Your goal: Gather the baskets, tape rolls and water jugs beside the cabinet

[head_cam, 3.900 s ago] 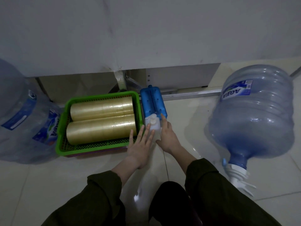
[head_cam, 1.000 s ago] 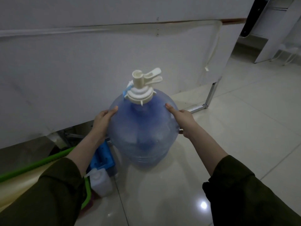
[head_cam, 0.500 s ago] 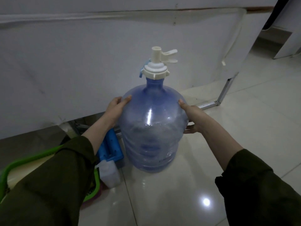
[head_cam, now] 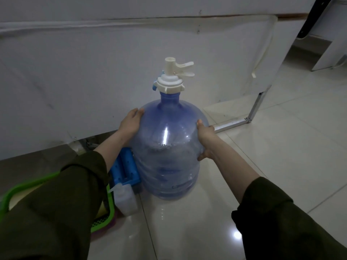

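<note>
A large blue water jug point(head_cam: 167, 152) with a white tap cap point(head_cam: 172, 76) stands upright on the tiled floor in front of the white cabinet point(head_cam: 93, 72). My left hand point(head_cam: 131, 121) presses its left shoulder and my right hand point(head_cam: 205, 136) grips its right side. At the lower left, the green basket point(head_cam: 20, 188) shows only its rim and corner behind my left sleeve; the tape rolls inside are almost fully hidden.
A blue plastic block point(head_cam: 125, 169) and a small white canister point(head_cam: 124, 200) lie between the basket and the jug. A metal frame leg point(head_cam: 253, 109) stands at the cabinet's right end. Glossy tiled floor point(head_cam: 281, 147) stretches to the right.
The jug lay on its side to the right 3.9 s ago; both hands now hold it upright beside the blue block. Over the last second it has settled flat on the floor.
</note>
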